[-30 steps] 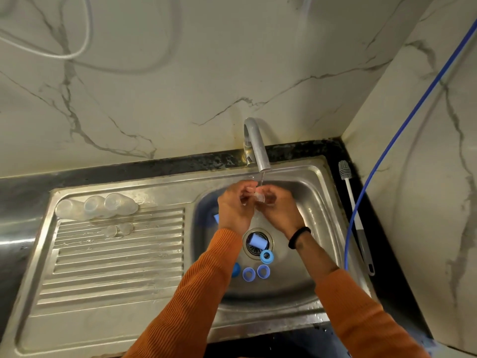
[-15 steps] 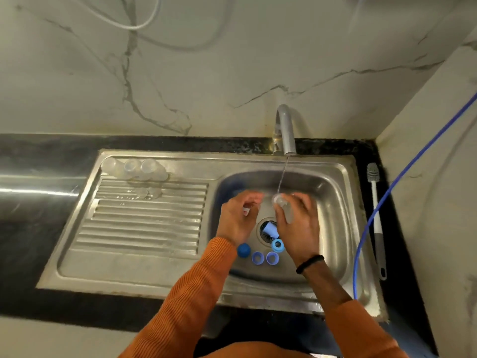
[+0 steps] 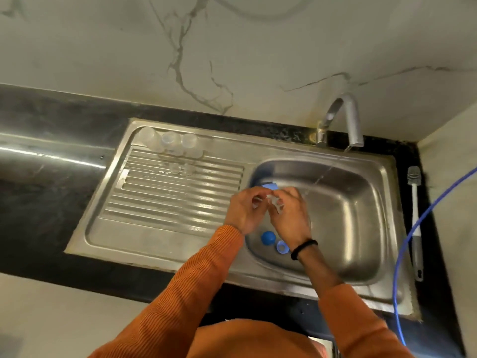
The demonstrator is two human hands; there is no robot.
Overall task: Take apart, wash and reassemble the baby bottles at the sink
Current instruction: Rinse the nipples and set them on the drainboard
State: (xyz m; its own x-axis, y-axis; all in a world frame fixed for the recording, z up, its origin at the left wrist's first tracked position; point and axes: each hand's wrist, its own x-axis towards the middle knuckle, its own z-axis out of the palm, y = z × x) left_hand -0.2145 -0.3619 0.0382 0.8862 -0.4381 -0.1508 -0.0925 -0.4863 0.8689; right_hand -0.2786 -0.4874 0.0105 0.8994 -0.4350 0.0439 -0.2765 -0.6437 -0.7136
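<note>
Over the left part of the steel sink basin (image 3: 361, 228), my left hand (image 3: 245, 210) and my right hand (image 3: 289, 215) together pinch a small clear teat (image 3: 275, 202). Below my hands, a blue cap (image 3: 268, 238) and a blue ring (image 3: 282, 247) lie on the basin floor. Another blue piece (image 3: 269, 186) shows just beyond my fingers. Three clear bottles (image 3: 170, 143) lie at the far end of the ribbed drainboard (image 3: 167, 197), with two small clear teats (image 3: 182, 168) beside them.
The tap (image 3: 346, 117) runs a thin stream into the basin to the right of my hands. A bottle brush (image 3: 415, 218) lies on the black counter along the sink's right edge. A blue hose (image 3: 413, 236) hangs beside it. A marble wall stands behind.
My hands have moved left, out from under the water stream, and closer together on the clear teat. The camera view has swung right and downward.
</note>
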